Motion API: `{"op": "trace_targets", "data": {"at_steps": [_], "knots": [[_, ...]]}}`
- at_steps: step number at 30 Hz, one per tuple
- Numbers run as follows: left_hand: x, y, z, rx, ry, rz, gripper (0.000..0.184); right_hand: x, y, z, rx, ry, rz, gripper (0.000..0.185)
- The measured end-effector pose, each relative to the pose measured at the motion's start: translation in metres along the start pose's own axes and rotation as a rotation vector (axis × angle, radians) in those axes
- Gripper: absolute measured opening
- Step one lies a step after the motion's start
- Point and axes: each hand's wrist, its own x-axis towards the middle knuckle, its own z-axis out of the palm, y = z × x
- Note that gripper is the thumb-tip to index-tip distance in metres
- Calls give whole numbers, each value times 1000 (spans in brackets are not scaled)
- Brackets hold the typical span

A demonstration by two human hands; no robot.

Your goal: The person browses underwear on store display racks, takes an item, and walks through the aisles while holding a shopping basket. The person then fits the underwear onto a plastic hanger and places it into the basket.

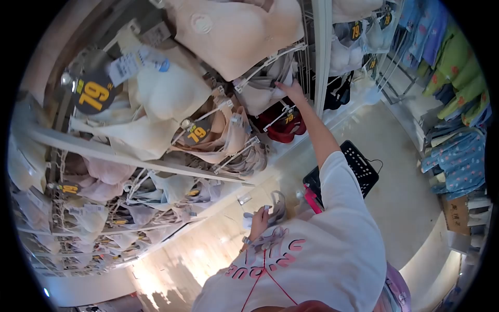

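My right hand (292,91) reaches up to the rack and grips the edge of a pale grey bra (255,99) that hangs among others; some of its fingers are hidden behind the fabric. Just below it hang dark red bras (280,125) with a round "79" tag. Low in front of my shirt, my left hand (259,221), with a watch at the wrist, is closed on a greyish bra (279,207) that hangs down beside it. A small white piece shows at its fingertips.
Large beige bras (239,36) and cream bras (171,86) with "79" tags fill the near rack, with lower rows below. A black perforated basket (358,169) is on the floor to the right. Blue and green patterned clothes (457,73) hang at far right.
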Motion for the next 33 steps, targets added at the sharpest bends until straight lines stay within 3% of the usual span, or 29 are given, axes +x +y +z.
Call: {"op": "trace_targets", "data": {"at_steps": [2,5,6,13,17,22,25,33], "knots": [[-3,9,0,-29,39,-25,23,2,12,6,-68,-39,-14,77],[-6,15,2,-49,58,-66,24,-7,15,22,-131,210,-53,56],[-5,18,0,41,21,-71,23,-21,0,18,-140,272,-109,40],[5,27,16,86,6,-8,23,-46,-24,10,-292,441,-151,17],[5,31,22,121,-33,-12,23,-48,-23,7,-341,485,-181,15],[7,31,28,150,-69,8,24,-50,-20,3,-367,563,-273,27],[5,32,34,130,-84,11,25,-53,-22,-3,-387,562,-219,32],[2,33,46,137,-143,-33,25,-78,-19,-13,-228,532,-158,59]]}}
